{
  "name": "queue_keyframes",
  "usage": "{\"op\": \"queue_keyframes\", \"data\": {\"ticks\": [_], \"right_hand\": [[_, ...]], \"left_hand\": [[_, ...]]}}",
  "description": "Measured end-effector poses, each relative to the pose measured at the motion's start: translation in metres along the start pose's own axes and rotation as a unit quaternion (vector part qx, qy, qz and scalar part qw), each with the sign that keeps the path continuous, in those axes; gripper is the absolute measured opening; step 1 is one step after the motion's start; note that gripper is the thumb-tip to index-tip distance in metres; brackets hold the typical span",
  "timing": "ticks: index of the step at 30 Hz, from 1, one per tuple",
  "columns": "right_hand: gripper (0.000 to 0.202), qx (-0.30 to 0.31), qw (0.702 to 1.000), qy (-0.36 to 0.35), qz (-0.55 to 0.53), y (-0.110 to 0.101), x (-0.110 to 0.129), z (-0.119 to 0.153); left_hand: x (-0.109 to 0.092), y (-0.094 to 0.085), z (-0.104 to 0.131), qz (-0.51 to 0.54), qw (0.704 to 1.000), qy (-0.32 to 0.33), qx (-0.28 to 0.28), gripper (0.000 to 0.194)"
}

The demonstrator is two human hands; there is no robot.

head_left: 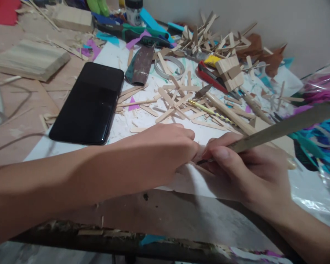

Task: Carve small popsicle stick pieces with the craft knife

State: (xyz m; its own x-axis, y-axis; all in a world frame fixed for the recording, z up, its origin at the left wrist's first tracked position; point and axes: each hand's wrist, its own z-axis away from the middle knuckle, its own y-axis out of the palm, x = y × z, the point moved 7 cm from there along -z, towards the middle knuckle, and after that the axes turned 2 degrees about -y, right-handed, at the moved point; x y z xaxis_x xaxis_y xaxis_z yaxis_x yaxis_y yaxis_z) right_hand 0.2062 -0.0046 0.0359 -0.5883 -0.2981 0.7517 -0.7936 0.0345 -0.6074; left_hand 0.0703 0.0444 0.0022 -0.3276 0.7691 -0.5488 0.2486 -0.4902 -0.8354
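Over the white paper (192, 179) at the table's front, my right hand (253, 168) is closed in a pen-like grip on a long flat-handled tool (280, 128). The handle slants up to the right, and a thin dark tip shows past my fingertips, close to my left hand. My left hand (165, 150) is bent into a fist with its back toward me. Its fingers press down beside the tool's tip and hide whatever they hold. Loose craft sticks (176, 102) lie just beyond both hands.
A black phone (88, 102) lies on the left. Behind are a wooden block (33, 58), a tape ring (169, 68), a red cutter (211, 77), a yellow pencil (209, 110) and piled sticks (209, 36). Plastic wrapping (324, 84) fills the right. The table edge (121, 238) runs in front.
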Motion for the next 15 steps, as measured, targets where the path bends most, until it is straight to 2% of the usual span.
{"op": "queue_keyframes", "data": {"ticks": [6,9,13,15], "right_hand": [[0.025,0.006,1.0,-0.018,0.015,0.0022,0.0026,0.0026],[0.025,0.008,1.0,-0.009,0.017,0.0018,0.0005,0.0034],[0.028,0.003,1.0,-0.009,0.027,-0.0002,0.0007,0.0039],[0.028,0.003,1.0,-0.011,0.026,-0.0006,0.0016,0.004]], "left_hand": [[0.0012,-0.0003,0.0002,0.004,1.0,-0.001,0.014,0.015],[0.0035,-0.0002,0.0021,0.038,0.999,-0.013,0.004,0.011],[0.0045,0.0019,0.0035,0.026,0.999,-0.024,0.005,0.012],[0.0039,0.0008,0.0047,0.015,1.0,-0.008,-0.013,0.011]]}}
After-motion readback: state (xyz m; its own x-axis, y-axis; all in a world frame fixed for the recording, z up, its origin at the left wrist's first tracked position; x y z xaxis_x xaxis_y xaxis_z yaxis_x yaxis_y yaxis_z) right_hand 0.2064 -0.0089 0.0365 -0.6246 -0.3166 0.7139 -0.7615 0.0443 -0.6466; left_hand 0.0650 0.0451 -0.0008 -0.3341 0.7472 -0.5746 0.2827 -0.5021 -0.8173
